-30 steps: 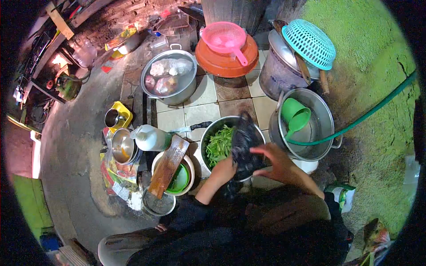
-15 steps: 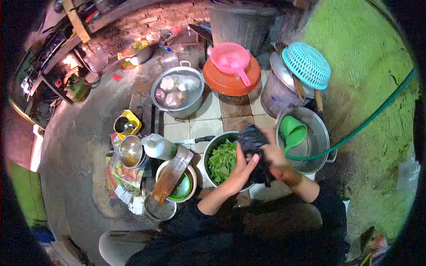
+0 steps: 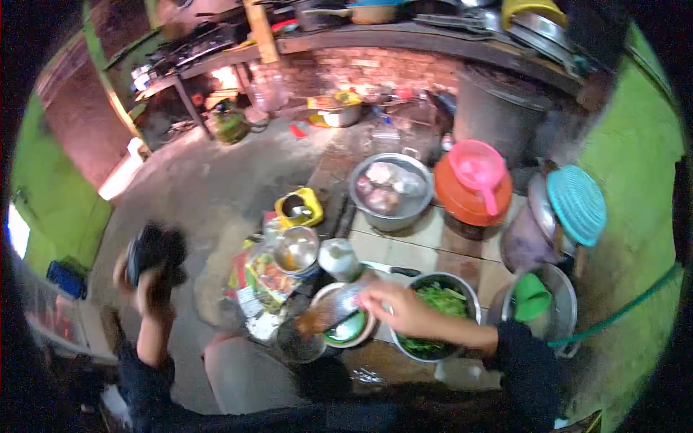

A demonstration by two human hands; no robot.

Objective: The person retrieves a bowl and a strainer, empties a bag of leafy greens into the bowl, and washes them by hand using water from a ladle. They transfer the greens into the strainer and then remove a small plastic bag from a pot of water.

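Far out to the left, my left hand [image 3: 150,292] is closed on a bunched black plastic bag [image 3: 164,249], both blurred by motion. My right hand [image 3: 390,307] reaches across to the left, its fingers closed at the upper end of a wooden board [image 3: 325,312]. That board lies slanted over a pale bowl [image 3: 367,333] with something green inside. Below my right forearm stands a metal pot of green leaves [image 3: 444,297], partly covered by the arm. Just behind the board are a whitish bottle [image 3: 339,260] and a knife [image 3: 393,270].
A pot with bagged items [image 3: 390,220] stands on the tiles. Nearby are a pink strainer [image 3: 478,164] on an orange basin [image 3: 447,189], a teal basket [image 3: 577,206], and a pot with a green dipper [image 3: 532,297]. A green hose [image 3: 624,310] crosses the right side.
My view has turned left. My left hand has carried the black plastic bag away from the leaf pot, far to the left. My right hand has left the bag and moved to the wooden board.
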